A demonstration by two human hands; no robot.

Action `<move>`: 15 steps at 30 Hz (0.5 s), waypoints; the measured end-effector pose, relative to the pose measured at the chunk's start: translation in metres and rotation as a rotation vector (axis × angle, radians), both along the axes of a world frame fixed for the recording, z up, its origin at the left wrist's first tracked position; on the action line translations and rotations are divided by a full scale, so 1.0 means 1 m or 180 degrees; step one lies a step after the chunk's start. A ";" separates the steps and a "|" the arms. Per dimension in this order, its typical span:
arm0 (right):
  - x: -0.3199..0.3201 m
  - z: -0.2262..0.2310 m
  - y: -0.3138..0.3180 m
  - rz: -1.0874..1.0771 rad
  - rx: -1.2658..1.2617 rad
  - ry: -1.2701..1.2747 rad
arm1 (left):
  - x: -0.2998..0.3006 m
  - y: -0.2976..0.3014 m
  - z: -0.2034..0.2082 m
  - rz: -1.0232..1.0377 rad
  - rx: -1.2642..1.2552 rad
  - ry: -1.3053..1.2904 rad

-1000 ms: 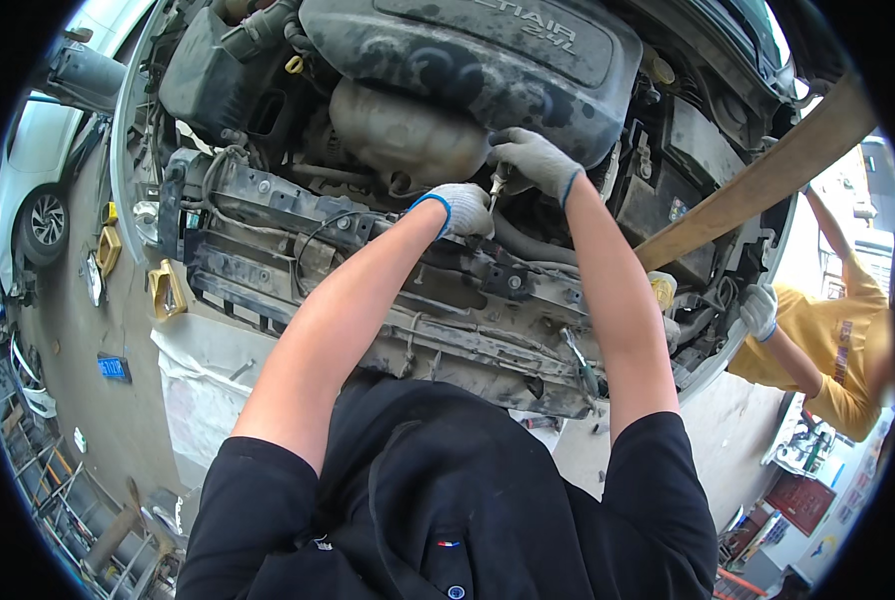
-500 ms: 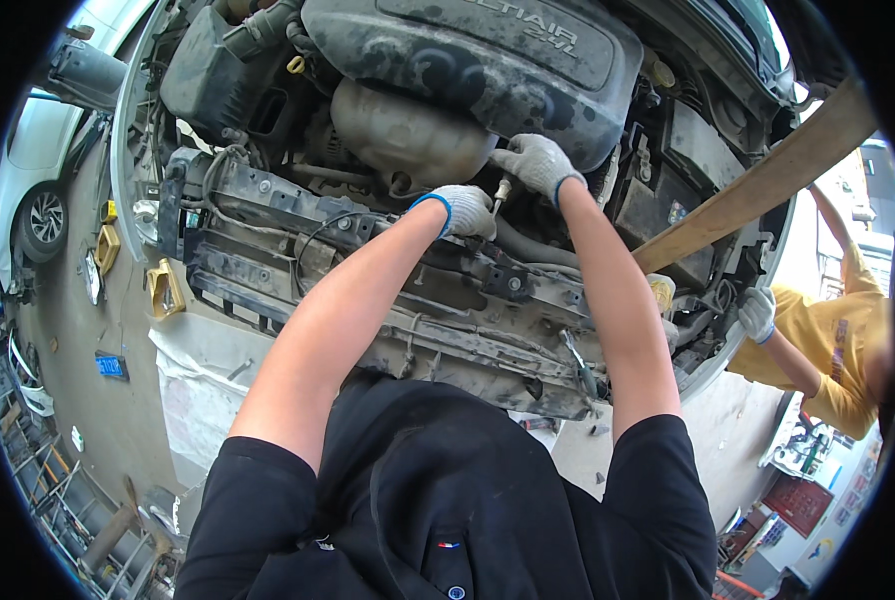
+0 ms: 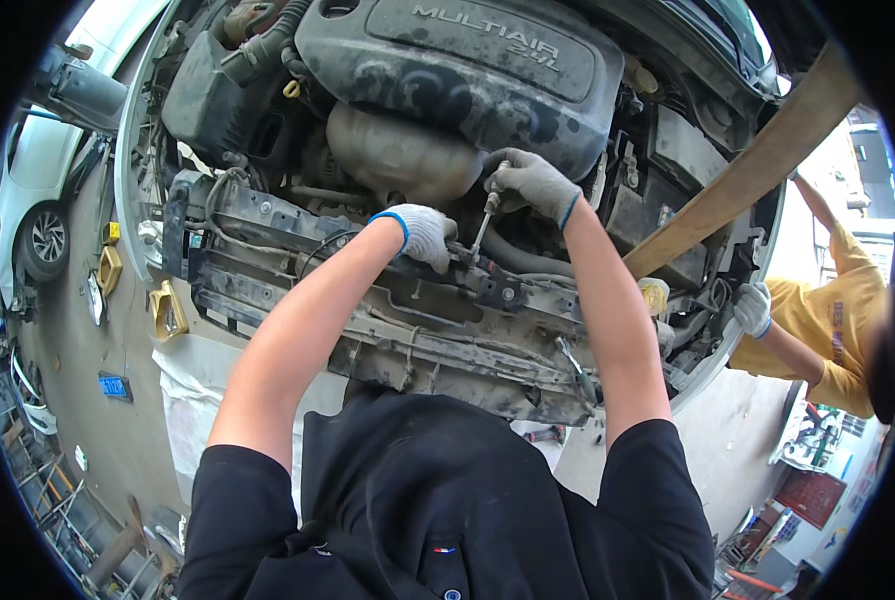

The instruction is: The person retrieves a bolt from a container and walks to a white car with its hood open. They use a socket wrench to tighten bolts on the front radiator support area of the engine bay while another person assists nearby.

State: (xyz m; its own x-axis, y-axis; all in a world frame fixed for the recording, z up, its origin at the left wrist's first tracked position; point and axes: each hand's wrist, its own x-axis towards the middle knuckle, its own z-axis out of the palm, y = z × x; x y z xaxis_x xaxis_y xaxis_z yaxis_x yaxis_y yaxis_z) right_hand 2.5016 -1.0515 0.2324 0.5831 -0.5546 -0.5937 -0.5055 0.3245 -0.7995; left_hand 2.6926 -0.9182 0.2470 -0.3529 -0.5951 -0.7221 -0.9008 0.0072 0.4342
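My right hand [image 3: 536,187], in a grey-white knit glove, is closed round the top of a slim screwdriver-like tool [image 3: 491,204]. The tool stands tilted, its thin metal shaft running down to a bracket on the dirty front crossmember [image 3: 278,215] of a car. My left hand [image 3: 424,235], gloved in white with a blue cuff, rests on the crossmember just left of the tool's tip. Its fingers are curled together, and what lies under them is hidden. Beyond both hands are a brownish metal heat shield [image 3: 398,155] and a dusty black engine cover [image 3: 458,75].
A wooden-looking bar [image 3: 748,175] slants across the right of the engine bay. A co-worker in a yellow shirt [image 3: 818,320] rests a gloved hand [image 3: 753,309] on the right fender. Pliers-like tool [image 3: 578,368] lies on the lower beam. Yellow jugs [image 3: 168,310] stand on the left floor.
My right hand has tipped the tool, its lower end now down at the crossmember bracket. My left hand has moved left and nearer to me, away from the heat shield.
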 end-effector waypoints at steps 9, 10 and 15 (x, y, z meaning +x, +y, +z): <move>-0.002 -0.022 -0.005 0.0220 -0.1041 0.0515 | 0.001 0.002 -0.014 -0.0021 -0.0275 0.0003; -0.003 -0.021 -0.004 0.0481 -0.1614 0.0945 | 0.000 0.003 -0.015 -0.0063 -0.0299 -0.0001; -0.008 -0.017 0.001 -0.0286 -0.0165 -0.0033 | 0.001 0.002 -0.019 -0.0012 -0.0359 0.0008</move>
State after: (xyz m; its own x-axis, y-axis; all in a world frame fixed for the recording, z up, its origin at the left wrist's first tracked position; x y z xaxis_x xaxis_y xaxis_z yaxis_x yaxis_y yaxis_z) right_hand 2.4934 -1.0507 0.2158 0.5355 -0.6347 -0.5571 -0.4679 0.3262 -0.8214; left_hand 2.6939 -0.9159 0.2281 -0.3569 -0.6711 -0.6497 -0.8995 0.0594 0.4328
